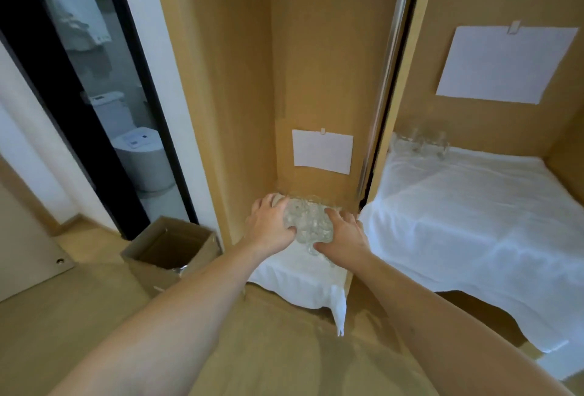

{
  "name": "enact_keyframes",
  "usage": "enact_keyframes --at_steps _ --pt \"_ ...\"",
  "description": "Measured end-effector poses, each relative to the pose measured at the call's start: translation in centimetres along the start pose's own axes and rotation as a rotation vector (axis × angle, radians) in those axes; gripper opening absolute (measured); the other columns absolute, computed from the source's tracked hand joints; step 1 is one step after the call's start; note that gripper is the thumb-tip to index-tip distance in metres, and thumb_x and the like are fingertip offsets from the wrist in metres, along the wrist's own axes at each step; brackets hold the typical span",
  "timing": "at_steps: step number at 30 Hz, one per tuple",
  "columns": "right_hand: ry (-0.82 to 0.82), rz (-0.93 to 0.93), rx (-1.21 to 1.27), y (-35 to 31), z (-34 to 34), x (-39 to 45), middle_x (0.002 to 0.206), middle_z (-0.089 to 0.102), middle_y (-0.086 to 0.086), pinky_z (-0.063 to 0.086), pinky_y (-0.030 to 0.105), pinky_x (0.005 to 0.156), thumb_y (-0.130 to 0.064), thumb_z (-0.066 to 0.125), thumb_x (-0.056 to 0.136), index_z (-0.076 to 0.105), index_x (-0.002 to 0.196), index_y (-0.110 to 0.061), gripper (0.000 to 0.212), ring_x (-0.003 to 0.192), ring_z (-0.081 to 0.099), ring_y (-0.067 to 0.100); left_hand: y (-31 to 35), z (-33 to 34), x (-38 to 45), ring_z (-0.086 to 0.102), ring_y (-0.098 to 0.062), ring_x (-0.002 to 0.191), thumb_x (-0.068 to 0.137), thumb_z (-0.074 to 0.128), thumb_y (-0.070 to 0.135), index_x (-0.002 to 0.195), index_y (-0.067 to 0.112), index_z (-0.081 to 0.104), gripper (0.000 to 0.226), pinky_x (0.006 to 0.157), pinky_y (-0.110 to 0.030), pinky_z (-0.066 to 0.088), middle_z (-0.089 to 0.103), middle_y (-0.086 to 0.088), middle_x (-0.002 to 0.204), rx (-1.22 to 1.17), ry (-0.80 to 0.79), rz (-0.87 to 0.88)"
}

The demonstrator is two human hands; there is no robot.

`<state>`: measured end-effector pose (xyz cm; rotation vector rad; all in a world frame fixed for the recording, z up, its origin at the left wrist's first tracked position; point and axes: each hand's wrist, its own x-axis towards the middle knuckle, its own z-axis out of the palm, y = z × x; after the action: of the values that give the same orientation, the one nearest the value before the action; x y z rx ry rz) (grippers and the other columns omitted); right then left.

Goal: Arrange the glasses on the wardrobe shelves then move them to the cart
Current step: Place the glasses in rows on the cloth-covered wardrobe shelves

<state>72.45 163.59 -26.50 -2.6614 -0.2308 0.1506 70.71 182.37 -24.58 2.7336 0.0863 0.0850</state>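
Observation:
A tight cluster of clear glasses (308, 222) stands on a white cloth (303, 278) covering the narrow left wardrobe shelf. My left hand (271, 225) presses against the cluster's left side, fingers spread over the glass. On the right side of the cluster lies my right hand (343, 234), fingers reaching over the tops. Both hands bracket the group. Another few clear glasses (422, 143) stand at the back left of the wide right shelf, which is draped in white cloth (467, 222).
An open cardboard box (172, 248) sits on the floor left of the wardrobe. A vertical wooden divider with a metal rail (384, 95) separates the two shelves. White paper sheets (322, 151) are taped to the wardrobe's back walls. A bathroom doorway (104, 95) is at left.

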Motion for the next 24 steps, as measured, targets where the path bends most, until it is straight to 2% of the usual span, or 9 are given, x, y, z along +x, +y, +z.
enact_keyframes --at_steps 2,11,15,20,24 --pt "-0.03 -0.001 0.007 -0.2 1.2 1.8 0.158 0.028 0.005 0.041 0.045 0.108 -0.046 0.072 0.081 0.023 0.156 -0.036 0.089 0.141 0.032 0.035 -1.1 0.7 1.3 0.023 -0.035 0.149 0.089 0.067 0.04 0.155 0.028 0.035 0.075 0.12 -0.046 0.025 0.028 -0.009 0.162 0.025 -0.029 -0.023" --pt "-0.172 0.031 0.057 1.5 5.5 10.8 0.162 0.024 0.002 0.042 0.044 0.108 -0.044 0.071 0.083 0.021 0.157 -0.037 0.09 0.145 0.026 0.032 -4.3 4.0 8.8 0.023 -0.033 0.147 0.09 0.065 0.041 0.154 0.028 0.035 0.072 0.115 -0.046 0.033 0.03 -0.007 0.159 0.079 -0.133 -0.14" --pt "-0.233 0.069 0.084 2.4 7.1 14.2 0.162 0.022 0.004 0.04 0.047 0.111 -0.046 0.072 0.084 0.022 0.157 -0.036 0.089 0.145 0.025 0.033 -5.3 5.5 11.5 0.02 -0.033 0.149 0.09 0.065 0.042 0.155 0.028 0.033 0.073 0.114 -0.048 0.033 0.024 -0.006 0.163 0.081 -0.182 -0.184" --pt "-0.299 0.093 0.076 3.1 9.3 17.1 0.161 0.026 0.005 0.039 0.044 0.112 -0.049 0.073 0.084 0.022 0.158 -0.036 0.091 0.143 0.03 0.034 -6.7 7.6 14.0 0.017 -0.032 0.149 0.091 0.066 0.039 0.156 0.027 0.032 0.074 0.115 -0.047 0.03 0.023 -0.007 0.163 0.045 -0.214 -0.239" --pt "-0.348 0.105 0.063 3.3 11.1 18.9 0.158 0.028 0.006 0.038 0.04 0.111 -0.05 0.073 0.084 0.022 0.158 -0.033 0.091 0.141 0.033 0.033 -8.9 9.2 15.2 0.023 -0.03 0.147 0.088 0.067 0.04 0.155 0.026 0.034 0.075 0.113 -0.045 0.033 0.027 -0.007 0.162 0.025 -0.242 -0.286"
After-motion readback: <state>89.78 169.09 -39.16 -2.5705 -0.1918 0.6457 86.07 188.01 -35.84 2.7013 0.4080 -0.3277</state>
